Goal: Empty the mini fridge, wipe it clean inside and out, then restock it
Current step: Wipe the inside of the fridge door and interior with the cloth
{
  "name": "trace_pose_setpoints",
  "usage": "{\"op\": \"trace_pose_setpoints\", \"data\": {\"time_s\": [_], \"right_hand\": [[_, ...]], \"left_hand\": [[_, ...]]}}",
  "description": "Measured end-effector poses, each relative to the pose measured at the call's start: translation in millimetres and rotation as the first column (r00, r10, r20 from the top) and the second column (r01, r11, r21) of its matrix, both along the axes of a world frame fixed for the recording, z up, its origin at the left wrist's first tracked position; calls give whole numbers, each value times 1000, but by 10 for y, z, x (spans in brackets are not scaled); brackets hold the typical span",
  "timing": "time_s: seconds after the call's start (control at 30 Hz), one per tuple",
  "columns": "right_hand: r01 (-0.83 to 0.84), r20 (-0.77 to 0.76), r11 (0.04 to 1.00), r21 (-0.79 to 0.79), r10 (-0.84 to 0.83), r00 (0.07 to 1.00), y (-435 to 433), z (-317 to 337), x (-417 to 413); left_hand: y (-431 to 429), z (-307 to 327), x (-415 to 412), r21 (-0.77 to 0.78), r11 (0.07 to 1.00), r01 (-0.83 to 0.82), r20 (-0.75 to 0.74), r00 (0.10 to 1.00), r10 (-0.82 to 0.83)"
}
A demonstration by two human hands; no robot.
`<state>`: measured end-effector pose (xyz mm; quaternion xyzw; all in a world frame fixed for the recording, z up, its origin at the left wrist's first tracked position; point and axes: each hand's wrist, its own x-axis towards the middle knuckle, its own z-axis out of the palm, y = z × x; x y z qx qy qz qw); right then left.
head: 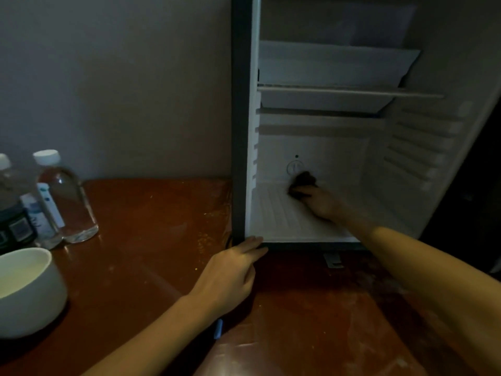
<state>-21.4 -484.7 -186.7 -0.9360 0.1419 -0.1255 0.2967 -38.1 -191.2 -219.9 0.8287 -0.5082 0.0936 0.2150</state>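
The mini fridge point(240, 131) stands open on a reddish-brown table, its white inside bare of goods. My right hand point(321, 202) reaches deep into the lower compartment and grips a dark cloth point(303, 181) against the back wall, just below a round dial point(295, 167). My left hand point(230, 275) rests on the table with straight fingers touching the fridge's lower left front corner. A white shelf point(339, 89) crosses the fridge above, with a freezer box over it.
Clear water bottles point(66, 196) with white caps stand at the table's left, beside a darker bottle point(13, 213). A white bowl point(29, 291) sits at the near left. A small blue object point(218, 328) lies beside my left forearm. A grey wall rises behind the table.
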Motion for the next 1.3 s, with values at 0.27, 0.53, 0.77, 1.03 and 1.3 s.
{"op": "trace_pose_setpoints", "data": {"time_s": [0.27,0.53,0.77,1.03,1.3], "right_hand": [[-302,-52,948,-99,298,953,1059,33,-478],[-276,95,611,742,311,946,1500,283,-1210],[-347,91,701,623,376,922,2343,463,-1225],[-370,241,877,307,305,922,3059,266,-824],[-445,346,879,170,370,862,3126,140,-463]], "left_hand": [[205,44,-311,-117,978,-170,-91,983,160],[792,-49,-789,-300,855,-423,-526,821,222],[1020,235,-1081,-395,573,-718,-880,117,-460],[1239,635,-797,-428,296,-854,-616,36,-787],[1457,676,-443,-381,307,-872,-635,6,-773]]}}
